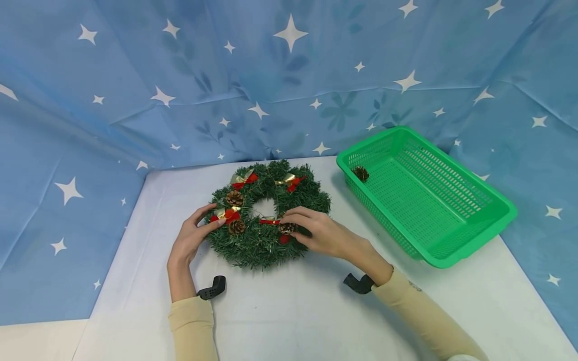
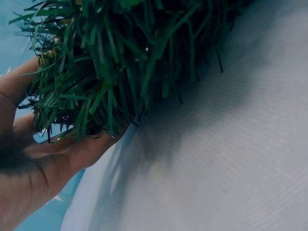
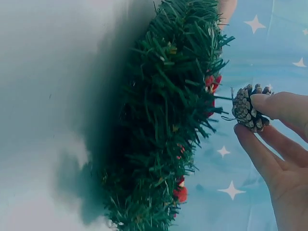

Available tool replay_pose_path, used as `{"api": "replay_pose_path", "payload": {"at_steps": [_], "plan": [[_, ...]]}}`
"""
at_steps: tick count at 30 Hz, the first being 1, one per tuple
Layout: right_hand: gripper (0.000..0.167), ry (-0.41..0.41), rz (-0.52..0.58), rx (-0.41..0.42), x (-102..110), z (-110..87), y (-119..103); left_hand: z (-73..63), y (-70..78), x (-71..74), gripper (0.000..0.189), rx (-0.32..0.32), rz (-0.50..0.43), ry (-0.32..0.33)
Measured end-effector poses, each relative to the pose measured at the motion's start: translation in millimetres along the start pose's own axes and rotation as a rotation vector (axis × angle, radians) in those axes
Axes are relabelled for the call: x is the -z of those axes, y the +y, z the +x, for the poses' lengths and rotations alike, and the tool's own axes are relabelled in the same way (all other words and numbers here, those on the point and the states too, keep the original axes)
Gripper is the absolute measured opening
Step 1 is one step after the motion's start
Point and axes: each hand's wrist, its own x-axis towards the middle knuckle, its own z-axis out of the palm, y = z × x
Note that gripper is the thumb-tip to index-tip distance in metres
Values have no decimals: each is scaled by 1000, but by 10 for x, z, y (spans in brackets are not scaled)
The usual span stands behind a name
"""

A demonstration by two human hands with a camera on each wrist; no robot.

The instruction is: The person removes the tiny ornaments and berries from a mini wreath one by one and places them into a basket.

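A green wreath (image 1: 259, 248) with red-and-gold bows (image 1: 244, 179) lies on the white table. My left hand (image 1: 189, 238) grips its left edge, thumb on top near a bow; in the left wrist view the fingers (image 2: 82, 151) curl round the green needles (image 2: 115, 72). My right hand (image 1: 322, 233) pinches a pine cone (image 3: 246, 109) between thumb and fingers over the wreath's front right part. In the right wrist view a thin wire sticks out of the cone toward the wreath. Two pine cones (image 1: 237, 227) sit on the wreath's left side.
A green plastic basket (image 1: 478, 240) stands to the right of the wreath, with another pine cone (image 1: 360, 173) in its left corner. A blue cloth with white stars (image 1: 289, 100) hangs behind the white table (image 1: 280, 311).
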Motion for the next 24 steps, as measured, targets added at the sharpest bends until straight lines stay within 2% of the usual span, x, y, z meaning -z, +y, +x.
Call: {"api": "replay_pose_path", "payload": {"at_steps": [14, 24], "plan": [[40, -44, -37, -53, 259, -50, 39, 8, -2, -5, 76, 1, -12, 0], [41, 2, -60, 29, 342, -71, 102, 10, -8, -1, 77, 7, -13, -3]]}}
